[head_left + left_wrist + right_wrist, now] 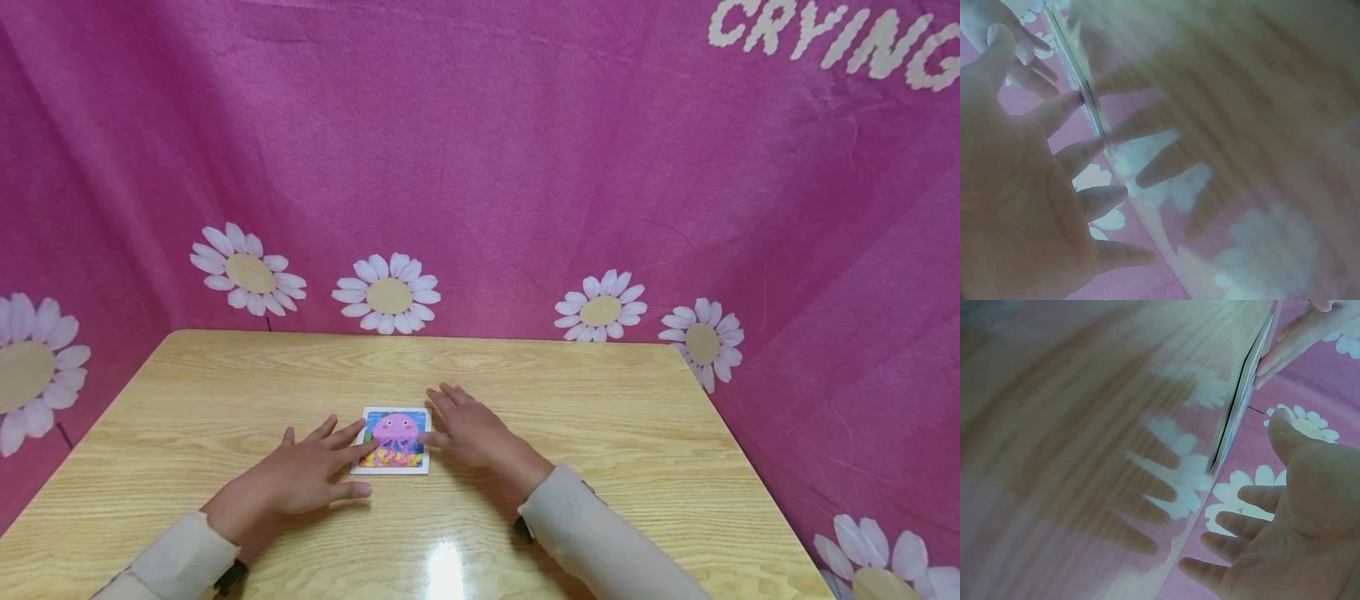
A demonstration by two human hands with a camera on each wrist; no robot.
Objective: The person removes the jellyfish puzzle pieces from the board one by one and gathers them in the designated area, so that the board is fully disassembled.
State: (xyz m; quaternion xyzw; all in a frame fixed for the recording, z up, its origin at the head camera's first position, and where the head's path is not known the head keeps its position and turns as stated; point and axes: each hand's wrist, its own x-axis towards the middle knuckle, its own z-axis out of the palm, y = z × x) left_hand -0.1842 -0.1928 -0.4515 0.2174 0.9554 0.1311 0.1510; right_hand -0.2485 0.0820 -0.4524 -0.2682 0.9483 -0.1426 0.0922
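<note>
A small square board [393, 421] with a white border and a pink jellyfish picture lies flat on the wooden table. My left hand [311, 471] is at its left side, fingers spread and fairly straight, with fingertips over or on the board's left edge. On the other side is my right hand [472, 429], its thumb near the right border and its fingers stretched forward. Both wrist views show the board edge-on as a thin slab [1077, 72], beside the left fingertips; in the right wrist view the right hand [1297, 519] appears apart from it.
The pale wooden table [600, 417] has a rounded back edge and reflects light near the front. A pink cloth [480, 167] with white daisies hangs behind it and along both sides. Dark bands [231, 577] sit at the wrists below light sleeves [600, 525].
</note>
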